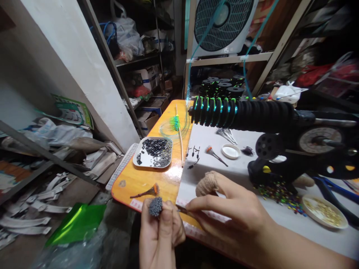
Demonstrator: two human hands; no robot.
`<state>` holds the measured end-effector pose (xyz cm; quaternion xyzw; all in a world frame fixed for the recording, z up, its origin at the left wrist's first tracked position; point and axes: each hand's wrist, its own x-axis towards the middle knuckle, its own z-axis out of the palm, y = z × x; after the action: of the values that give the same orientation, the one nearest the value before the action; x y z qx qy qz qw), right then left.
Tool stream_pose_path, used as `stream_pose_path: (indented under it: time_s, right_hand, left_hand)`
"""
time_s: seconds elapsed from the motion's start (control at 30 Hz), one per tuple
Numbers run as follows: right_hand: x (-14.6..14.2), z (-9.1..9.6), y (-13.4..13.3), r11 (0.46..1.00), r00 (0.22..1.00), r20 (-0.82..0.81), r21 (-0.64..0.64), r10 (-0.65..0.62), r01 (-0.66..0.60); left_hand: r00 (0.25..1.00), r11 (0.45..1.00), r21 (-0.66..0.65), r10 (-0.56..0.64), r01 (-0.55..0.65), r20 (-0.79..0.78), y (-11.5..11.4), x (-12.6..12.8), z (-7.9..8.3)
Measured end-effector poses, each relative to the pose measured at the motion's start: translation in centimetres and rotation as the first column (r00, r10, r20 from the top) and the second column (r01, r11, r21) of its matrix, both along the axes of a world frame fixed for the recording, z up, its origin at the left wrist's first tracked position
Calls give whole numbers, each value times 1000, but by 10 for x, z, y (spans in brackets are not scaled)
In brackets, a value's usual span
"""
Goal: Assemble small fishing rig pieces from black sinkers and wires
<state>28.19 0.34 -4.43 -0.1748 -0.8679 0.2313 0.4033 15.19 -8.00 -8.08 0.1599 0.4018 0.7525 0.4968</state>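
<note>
My left hand (161,235) is closed at the table's front edge, pinching a small bundle of grey-tipped strands (155,206) whose rounded head faces up. My right hand (232,207) is closed beside it, its wrapped thumb on top. Between its fingers is a thin dark tool (181,210), pointing toward my left hand; its kind is mostly hidden. Just beyond my left hand lies an orange-tipped bundle (150,191) with a dark stem. A white tray (137,162) farther back holds black tubes and small grey and yellowish pieces.
A black machine with a ribbed roller (244,114) overhangs the table's right side. Multicoloured beads (280,194) lie below it, near a dish of gold pieces (340,223). A green-bristled stick (181,144) and another orange-tipped bundle (215,155) lie mid-table. A fan (224,26) stands behind.
</note>
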Motion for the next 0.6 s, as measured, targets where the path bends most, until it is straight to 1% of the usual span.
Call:
stream_pose_path:
  time_s: [0.07,0.13,0.23,0.33,0.4,0.5,0.6]
  right_hand:
    - [0,-1,0,997,1000,-3,74,-27,27]
    - [0,-2,-1,996,999,-27,81,-29,31]
    - [2,-2,-1,1000,997,-82,-23,11,-13]
    - [3,-1,-1,989,993,-101,-127,59,-72]
    - [2,0,-2,985,993,-98,-152,67,-82]
    - [0,1,-4,995,997,-68,-96,32,-38]
    - [-4,1,-7,1000,1000,3,12,-11,11]
  left_hand:
    - [1000,1000,9,-14,14,16,1,0,0]
    - [999,999,-19,-26,27,32,1,1,1]
    - [999,995,-93,-19,23,48,-1,4,1]
    - [999,984,-177,-14,21,43,-2,8,1]
    - [1000,983,-182,2,0,11,-2,12,0]
    - [993,989,-99,100,-106,-64,0,16,-2]
    - [981,983,-43,177,-181,-84,0,16,-3]
